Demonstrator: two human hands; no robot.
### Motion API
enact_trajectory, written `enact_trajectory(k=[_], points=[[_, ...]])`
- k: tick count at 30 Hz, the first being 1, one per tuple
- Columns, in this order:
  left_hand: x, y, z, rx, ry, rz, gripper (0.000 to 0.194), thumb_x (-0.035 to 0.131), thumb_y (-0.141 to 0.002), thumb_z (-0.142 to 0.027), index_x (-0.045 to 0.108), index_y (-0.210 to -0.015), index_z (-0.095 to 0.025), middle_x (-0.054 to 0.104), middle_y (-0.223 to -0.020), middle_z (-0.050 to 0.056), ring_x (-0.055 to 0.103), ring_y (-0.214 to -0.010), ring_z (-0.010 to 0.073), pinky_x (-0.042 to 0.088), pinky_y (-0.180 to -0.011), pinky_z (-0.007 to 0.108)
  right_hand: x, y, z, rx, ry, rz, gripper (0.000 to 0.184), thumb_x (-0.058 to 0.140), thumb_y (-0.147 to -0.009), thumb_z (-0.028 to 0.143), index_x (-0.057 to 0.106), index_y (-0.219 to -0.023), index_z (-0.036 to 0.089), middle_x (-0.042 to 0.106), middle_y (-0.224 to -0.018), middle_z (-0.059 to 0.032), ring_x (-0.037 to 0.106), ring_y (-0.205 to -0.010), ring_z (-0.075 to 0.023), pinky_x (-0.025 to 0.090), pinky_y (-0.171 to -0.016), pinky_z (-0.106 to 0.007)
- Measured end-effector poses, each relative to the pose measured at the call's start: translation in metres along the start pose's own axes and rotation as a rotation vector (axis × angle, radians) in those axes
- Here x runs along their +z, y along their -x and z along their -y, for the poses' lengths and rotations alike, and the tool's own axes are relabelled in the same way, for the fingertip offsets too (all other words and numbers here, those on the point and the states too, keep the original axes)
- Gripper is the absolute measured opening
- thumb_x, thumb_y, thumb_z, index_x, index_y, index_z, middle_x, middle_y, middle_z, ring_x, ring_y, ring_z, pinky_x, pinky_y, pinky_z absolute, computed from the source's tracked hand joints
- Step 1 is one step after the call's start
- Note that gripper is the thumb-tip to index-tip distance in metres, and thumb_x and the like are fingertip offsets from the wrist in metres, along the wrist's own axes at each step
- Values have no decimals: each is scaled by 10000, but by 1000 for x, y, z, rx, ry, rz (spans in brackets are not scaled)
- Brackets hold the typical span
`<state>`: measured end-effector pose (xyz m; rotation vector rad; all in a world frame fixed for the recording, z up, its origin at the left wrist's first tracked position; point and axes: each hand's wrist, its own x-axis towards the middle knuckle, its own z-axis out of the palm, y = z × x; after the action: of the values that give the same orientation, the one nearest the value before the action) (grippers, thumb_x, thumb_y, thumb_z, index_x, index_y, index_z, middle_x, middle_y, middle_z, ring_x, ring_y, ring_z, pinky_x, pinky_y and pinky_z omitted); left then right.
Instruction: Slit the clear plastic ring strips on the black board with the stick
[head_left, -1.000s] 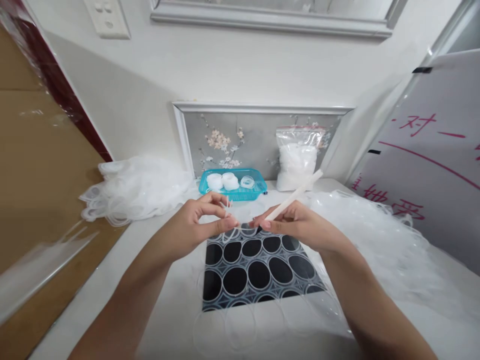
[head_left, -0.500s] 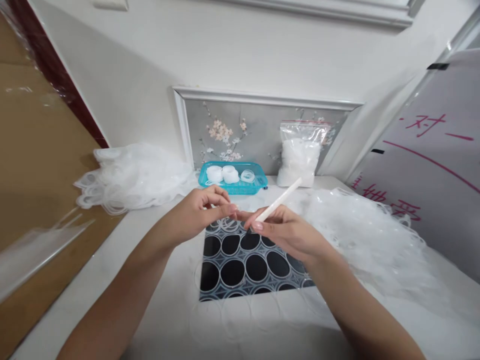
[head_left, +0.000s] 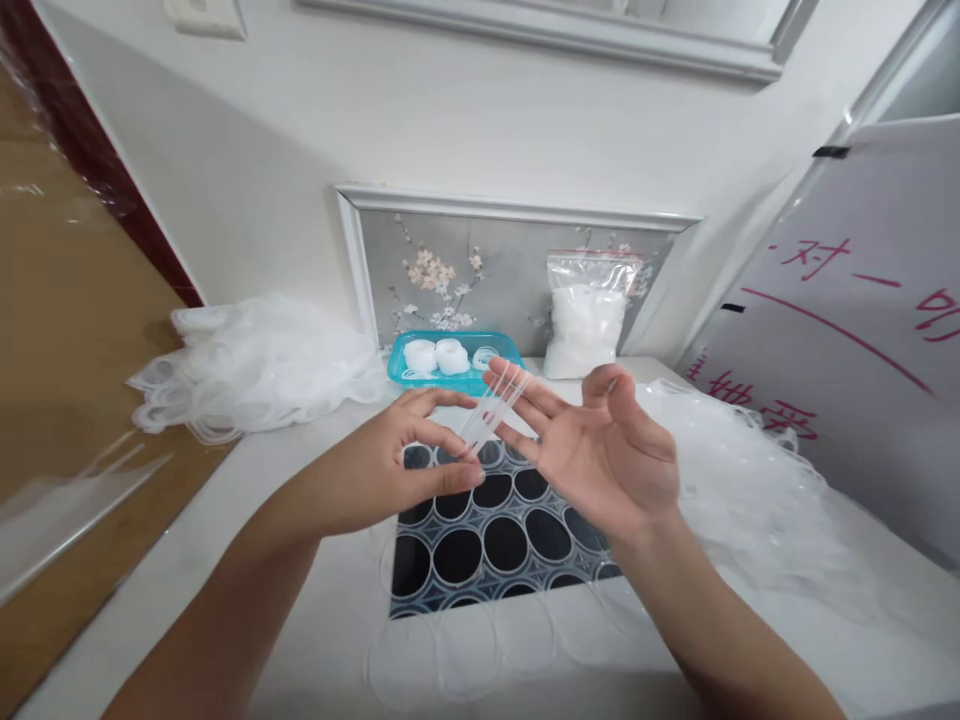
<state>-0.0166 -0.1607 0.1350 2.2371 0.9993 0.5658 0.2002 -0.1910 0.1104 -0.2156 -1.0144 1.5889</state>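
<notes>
My left hand (head_left: 405, 465) pinches a small bunch of thin clear plastic rings (head_left: 491, 410) between thumb and forefinger. The rings stretch up and to the right onto the fingertips of my right hand (head_left: 600, 450), which is palm up with its fingers spread and straight. Both hands hover over a black mat (head_left: 495, 535) with a pattern of ovals; a clear sheet of linked rings (head_left: 465, 650) lies over the mat and the white table. The white stick seen earlier is out of sight.
A turquoise tray (head_left: 397, 372) with white rolls stands at the back by a flowered picture (head_left: 450, 260). A zip bag of white pieces (head_left: 585, 320) leans beside it. Heaps of clear ring sheets lie at the left (head_left: 255, 365) and right (head_left: 750, 470). A whiteboard (head_left: 847, 340) stands on the right.
My right hand, which was pinching a white stick, has opened and turned palm up; the stick no longer shows. Clear rings now stretch between my left pinch and right fingertips.
</notes>
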Motion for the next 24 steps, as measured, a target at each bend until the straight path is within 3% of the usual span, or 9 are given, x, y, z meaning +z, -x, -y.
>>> enact_trajectory(k=[6, 13, 20, 24], points=[[-7, 4, -1, 57, 2, 96, 163, 693, -798, -488, 760, -913, -391, 519, -1404, -25, 418, -1345, 295, 330, -1097, 546, 8, 7, 8, -57, 0, 79, 79, 655, -826, 509, 710, -832, 452, 673, -1197, 51, 422, -1365, -240, 188, -1167, -601], [-10, 9, -7, 165, 128, 206, 167, 705, -813, -397, 762, -970, -392, 571, -1356, -16, 516, -1259, 269, 402, -1080, 459, 14, 11, 9, -79, 3, 138, 89, 670, -816, 517, 716, -816, 441, 676, -1208, 41, 379, -1395, -243, 218, -1151, -612], [-10, 12, -14, 233, 144, 215, 150, 711, -817, -350, 771, -953, -375, 603, -1322, -16, 548, -1229, 260, 427, -1065, 415, 17, 17, 12, -90, 19, 188, 100, 696, -788, 517, 715, -816, 424, 676, -1227, 30, 380, -1393, -263, 268, -1112, -625], [-8, 12, -11, 241, 51, 200, 165, 692, -829, -329, 766, -974, -360, 643, -1251, 7, 581, -1175, 249, 475, -1017, 407, 14, 16, 13, -108, 120, 181, 107, 716, -754, 526, 714, -748, 419, 689, -1200, 44, 381, -1393, -270, 226, -1130, -628]])
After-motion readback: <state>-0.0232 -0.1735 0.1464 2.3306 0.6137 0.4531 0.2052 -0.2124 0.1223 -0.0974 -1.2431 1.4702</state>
